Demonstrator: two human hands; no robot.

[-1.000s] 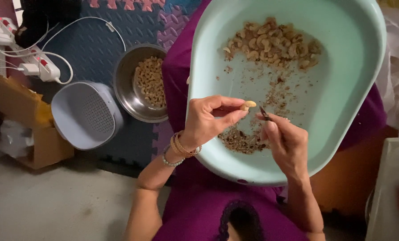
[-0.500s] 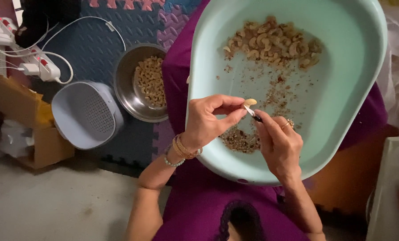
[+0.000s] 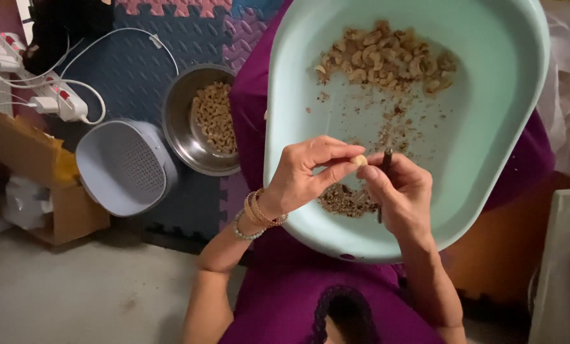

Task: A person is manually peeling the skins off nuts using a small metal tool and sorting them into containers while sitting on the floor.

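From the head camera, you look straight down at your lap, where a pale green basin (image 3: pixel 489 127) rests on your purple clothing. Your left hand (image 3: pixel 301 175) is closed in a pinch — thumb and forefinger clamped on a single pale cashew nut (image 3: pixel 359 160) held just above the near part of the basin. Your right hand (image 3: pixel 400 194) sits just beside it, fingers curled shut around a thin dark tool (image 3: pixel 383 181); the tool's upper tip pokes out next to the nut, and its lower end shows below your palm. The two hands are together, nearly touching at the nut. Whether the tool's tip actually touches the nut, you cannot tell from here.

Under your hands lies a small heap of brown skins (image 3: pixel 345 199) on the basin floor, and loose crumbs trail up toward a pile of unpeeled cashews (image 3: pixel 384 60) at the far side. Gold bangles and a bead bracelet circle your left wrist.

To your left on the foam puzzle mat (image 3: pixel 132 70) stands a steel bowl (image 3: pixel 178 124) holding peeled cashews, and beside it a grey perforated basket (image 3: pixel 122 165) — the two close together. Farther left sit a cardboard box (image 3: pixel 23 153) and a white power strip (image 3: pixel 58 95) with cables.
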